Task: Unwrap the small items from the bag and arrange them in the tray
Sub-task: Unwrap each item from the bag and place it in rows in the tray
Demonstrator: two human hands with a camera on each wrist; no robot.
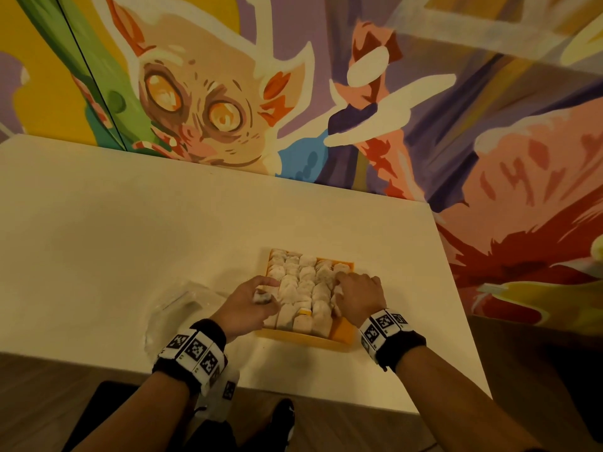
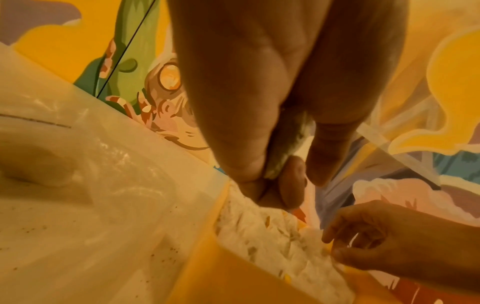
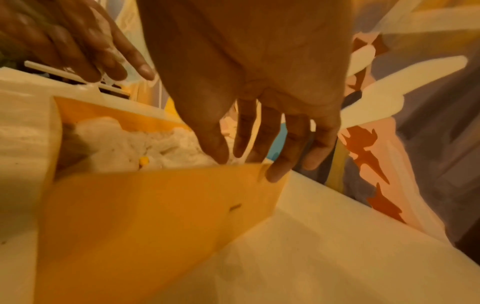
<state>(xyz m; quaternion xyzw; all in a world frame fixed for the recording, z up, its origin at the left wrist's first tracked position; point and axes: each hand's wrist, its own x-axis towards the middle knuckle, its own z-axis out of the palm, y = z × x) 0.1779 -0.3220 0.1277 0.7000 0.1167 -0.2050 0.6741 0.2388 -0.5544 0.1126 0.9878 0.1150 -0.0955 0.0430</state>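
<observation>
A shallow square orange plastic tray (image 1: pixel 341 334) is seen near the bench's (image 1: pixel 130 230) front edge, almost filled with rows of pale, powdery wrapped pieces (image 1: pixel 306 282). One small pale piece (image 1: pixel 262 297) is pinched in the grip of the left hand (image 1: pixel 249 305) at the tray's 9 o'clock side. The right hand (image 1: pixel 357 293) is laid, fingers relaxed, on the pieces at 3 o'clock. A crumpled clear plastic bag (image 1: pixel 176 308) lies further out at 9 o'clock. The held piece should probably be seated in a remaining gap while neighbours are steadied, so rows are not disturbed.
</observation>
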